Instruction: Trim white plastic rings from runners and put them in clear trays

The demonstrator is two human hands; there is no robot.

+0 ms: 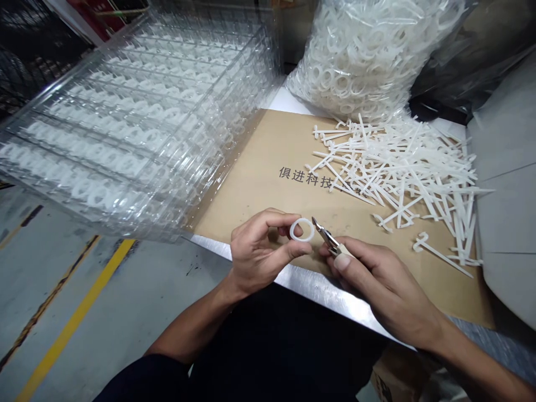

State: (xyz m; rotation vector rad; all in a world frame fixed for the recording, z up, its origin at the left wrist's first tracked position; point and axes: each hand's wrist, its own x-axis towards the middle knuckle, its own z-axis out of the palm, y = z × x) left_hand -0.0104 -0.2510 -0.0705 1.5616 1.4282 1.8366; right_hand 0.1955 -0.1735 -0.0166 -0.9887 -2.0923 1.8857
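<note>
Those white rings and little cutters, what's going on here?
A person pinches a white ring in their left hand while their right hand holds cutters close to it. White plastic strips lie heaped on a cardboard sheet, with a bag of rings behind and stacked clear trays to the left.

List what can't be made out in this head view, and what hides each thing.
- Handles of the small steel side cutters: hidden by the right hand.
- Part of the white plastic ring: covered by the left hand's fingertips.
- Top of the clear bag of white plastic rings: cut off by the top edge.
- Rings inside the stacked clear plastic trays: blurred by the tray walls.
</note>
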